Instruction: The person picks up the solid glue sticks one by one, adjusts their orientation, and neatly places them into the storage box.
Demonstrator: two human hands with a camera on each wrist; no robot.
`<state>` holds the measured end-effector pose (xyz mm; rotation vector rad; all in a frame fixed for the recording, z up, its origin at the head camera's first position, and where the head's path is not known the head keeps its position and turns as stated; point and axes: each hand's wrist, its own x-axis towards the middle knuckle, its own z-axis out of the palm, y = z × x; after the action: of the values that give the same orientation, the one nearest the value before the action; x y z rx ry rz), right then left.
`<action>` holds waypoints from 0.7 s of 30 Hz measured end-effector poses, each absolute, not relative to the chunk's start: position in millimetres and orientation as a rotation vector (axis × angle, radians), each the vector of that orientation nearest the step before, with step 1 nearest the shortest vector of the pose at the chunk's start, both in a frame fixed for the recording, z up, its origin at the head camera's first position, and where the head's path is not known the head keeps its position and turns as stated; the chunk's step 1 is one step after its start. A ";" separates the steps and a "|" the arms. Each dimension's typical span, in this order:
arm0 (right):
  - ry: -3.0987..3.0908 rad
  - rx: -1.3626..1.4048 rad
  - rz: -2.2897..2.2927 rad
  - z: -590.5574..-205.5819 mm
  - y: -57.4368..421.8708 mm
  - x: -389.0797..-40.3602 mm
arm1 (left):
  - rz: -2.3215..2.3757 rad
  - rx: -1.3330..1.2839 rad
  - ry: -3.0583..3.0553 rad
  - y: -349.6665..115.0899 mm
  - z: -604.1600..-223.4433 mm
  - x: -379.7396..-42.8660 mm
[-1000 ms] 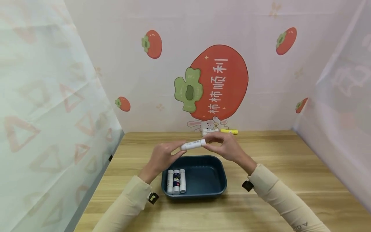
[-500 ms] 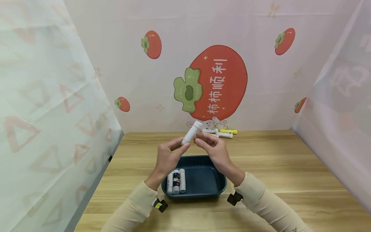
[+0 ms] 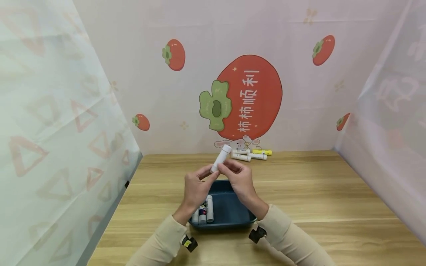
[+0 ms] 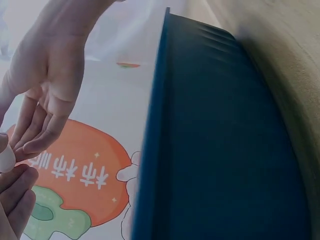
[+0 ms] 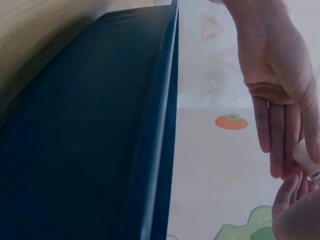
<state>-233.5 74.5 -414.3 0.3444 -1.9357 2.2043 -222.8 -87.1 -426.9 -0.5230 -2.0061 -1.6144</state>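
Note:
A white glue stick [image 3: 221, 159] is held tilted above the tray, its upper end leaning right. My left hand [image 3: 197, 188] pinches its lower end between thumb and fingers. From the other side my right hand [image 3: 243, 181] also grips the lower part, thumb in front. In the right wrist view, one white end of the glue stick [image 5: 302, 153] shows between the fingers, with dark print beside it. Below the hands lies a dark blue tray [image 3: 229, 225]. Several sticks stand side by side in its left part: a white one [image 3: 209, 208] and one with a dark label [image 3: 202, 212] are plainest.
At the back of the wooden table [image 3: 299, 192], by the wall, lie several more white sticks [image 3: 241, 157] and a yellow one [image 3: 262, 152]. A patterned sheet [image 3: 179, 92] covers the back wall, and similar sheets hang on both sides.
The glue stick has turned from nearly level to steeply tilted. My right hand has moved from its right end down to the lower part, and both hands have come closer together.

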 end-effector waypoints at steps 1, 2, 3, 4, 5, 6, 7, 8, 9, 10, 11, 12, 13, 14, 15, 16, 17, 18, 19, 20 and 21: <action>-1.957 0.339 2.182 -414.6 75.2 -234.2 | -1.619 -0.528 -2.010 -86.8 -427.8 -222.8; -1.982 0.336 2.156 -414.6 76.2 -235.0 | -1.619 -0.537 -2.018 -86.6 -428.3 -222.9; -2.012 0.335 2.123 -414.1 77.6 -235.6 | -1.604 -0.542 -2.037 -86.9 -428.2 -222.9; -2.043 0.336 2.095 -413.4 79.1 -236.3 | -1.574 -0.552 -2.062 -87.9 -427.8 -223.0; -2.078 0.345 2.059 -412.3 80.9 -237.0 | -1.525 -0.560 -2.098 -89.6 -427.2 -223.0; -2.117 0.356 2.027 -410.9 82.9 -237.5 | -1.462 -0.570 -2.144 -92.2 -426.4 -222.6; -2.158 0.375 1.995 -409.3 84.9 -238.3 | -1.379 -0.576 -2.199 -95.7 -425.6 -222.0; -2.203 0.399 1.952 -407.7 86.8 -239.4 | -1.280 -0.579 -2.268 -100.0 -424.4 -221.1; -2.246 0.430 1.914 -405.5 88.7 -240.1 | -1.169 -0.577 -2.344 -105.3 -423.5 -219.9; -2.290 0.460 1.877 -404.5 90.7 -241.2 | -1.066 -0.580 -2.421 -110.9 -423.2 -218.3; -2.337 0.481 1.831 -403.2 92.8 -242.0 | -0.968 -0.587 -2.496 -116.9 -423.4 -216.7; -2.391 0.492 1.785 -402.3 94.5 -242.6 | -0.886 -0.595 -2.577 -123.1 -423.6 -214.6; -2.444 0.498 1.736 -401.5 96.1 -243.1 | -0.811 -0.608 -2.651 -129.4 -424.6 -213.0; -2.501 0.491 1.687 -401.2 97.7 -243.2 | -0.750 -0.628 -2.722 -135.5 -425.5 -211.3; -2.557 0.475 1.651 -400.8 99.2 -242.8 | -0.705 -0.652 -2.780 -141.6 -427.3 -209.5; -2.616 0.449 1.615 -401.3 100.4 -242.5 | -0.674 -0.684 -2.825 -147.3 -429.2 -207.8; -2.677 0.417 1.582 -402.3 101.3 -242.0 | -0.632 -0.715 -2.868 -152.8 -431.7 -206.0; -2.734 0.393 1.555 -403.8 101.9 -241.5 | -0.594 -0.744 -2.906 -157.9 -434.4 -204.0; -2.782 0.371 1.537 -405.3 102.5 -240.8 | -0.570 -0.774 -2.930 -162.5 -437.5 -202.3; -2.822 0.358 1.520 -407.1 102.9 -239.9 | -0.542 -0.803 -2.948 -166.5 -440.7 -200.9; -2.859 0.341 1.506 -408.9 103.1 -238.9 | -0.522 -0.826 -2.962 -170.0 -443.9 -199.5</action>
<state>-238.9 103.1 -408.9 0.3409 -2.8593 1.5060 -199.5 -170.0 -443.9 -0.8263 -2.9625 -0.5222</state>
